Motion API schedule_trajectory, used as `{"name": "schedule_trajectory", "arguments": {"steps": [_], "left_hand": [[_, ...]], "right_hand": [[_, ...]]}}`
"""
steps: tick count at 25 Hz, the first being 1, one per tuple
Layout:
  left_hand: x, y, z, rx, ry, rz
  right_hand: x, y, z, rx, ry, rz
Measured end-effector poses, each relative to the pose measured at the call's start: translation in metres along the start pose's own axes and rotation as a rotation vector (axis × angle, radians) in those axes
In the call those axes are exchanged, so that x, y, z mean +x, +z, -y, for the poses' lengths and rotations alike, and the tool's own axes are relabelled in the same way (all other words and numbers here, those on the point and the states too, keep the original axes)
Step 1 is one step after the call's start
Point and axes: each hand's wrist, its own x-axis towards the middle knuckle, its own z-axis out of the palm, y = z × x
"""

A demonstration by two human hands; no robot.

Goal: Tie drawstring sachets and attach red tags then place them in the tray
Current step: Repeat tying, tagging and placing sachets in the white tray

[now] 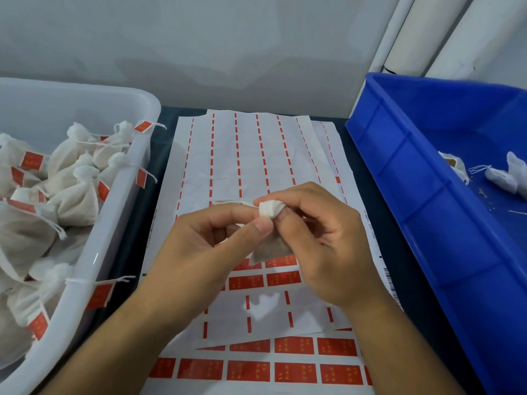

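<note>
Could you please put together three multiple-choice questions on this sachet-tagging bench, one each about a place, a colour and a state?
1. Where do the finished, tagged sachets lie?
A. In the white tray at the left
B. On the sticker sheets
C. On the floor

2. What colour is the bin at the right?
A. Green
B. Blue
C. Yellow

3. What is the state of the sachet in the hands?
A. Lying flat and untouched
B. Already bearing a red tag
C. Held at its bunched neck by both hands

Answers: 1 A, the tagged sachets fill the white tray. 2 B, the bin is blue. 3 C, the left hand and right hand pinch the sachet above the sticker sheets.
</note>
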Motion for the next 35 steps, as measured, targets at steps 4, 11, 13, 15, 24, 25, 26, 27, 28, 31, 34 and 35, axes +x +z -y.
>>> {"name": "schedule_trajectory", "arguments": {"steps": [4, 11, 13, 15, 24, 25, 26, 27, 28, 31, 34, 35], "left_hand": [[0.000, 0.002, 0.005, 0.016, -0.015, -0.078], [0.000, 0.007, 0.008, 0.084, 0.018, -0.220], [0.001, 0.009, 0.009, 0.147, 0.053, -0.267], [0.002, 0.011, 0.010, 0.174, 0.063, -0.310], [0.002, 0.012, 0.013, 0.107, -0.027, -0.290], [0.002, 0.012, 0.012, 0.089, -0.038, -0.268], [0.002, 0.012, 0.011, 0.074, -0.038, -0.245], [0.002, 0.013, 0.010, 0.061, -0.032, -0.224], [0.002, 0.013, 0.009, 0.053, -0.025, -0.208], [0.000, 0.014, 0.009, 0.074, 0.006, -0.216], [-0.001, 0.017, 0.010, 0.162, 0.078, -0.273], [-0.001, 0.018, 0.011, 0.218, 0.123, -0.299]], "right_hand": [[-0.002, 0.008, 0.004, 0.027, 0.067, -0.047], [-0.002, 0.012, 0.004, 0.099, 0.181, -0.055], [-0.003, 0.012, 0.004, 0.087, 0.194, -0.062], [-0.004, 0.012, 0.003, 0.072, 0.212, -0.050], [0.000, 0.009, 0.000, 0.362, 0.526, 0.074], [0.001, 0.009, -0.001, 0.443, 0.572, 0.087], [0.001, 0.010, -0.003, 0.533, 0.611, 0.095], [0.001, 0.009, -0.004, 0.630, 0.643, 0.100], [0.001, 0.009, -0.004, 0.726, 0.670, 0.108], [0.000, 0.009, -0.007, 0.919, 0.733, 0.153], [0.000, 0.008, -0.008, 0.983, 0.763, 0.188], [0.000, 0.008, -0.008, 0.968, 0.765, 0.190]]}}
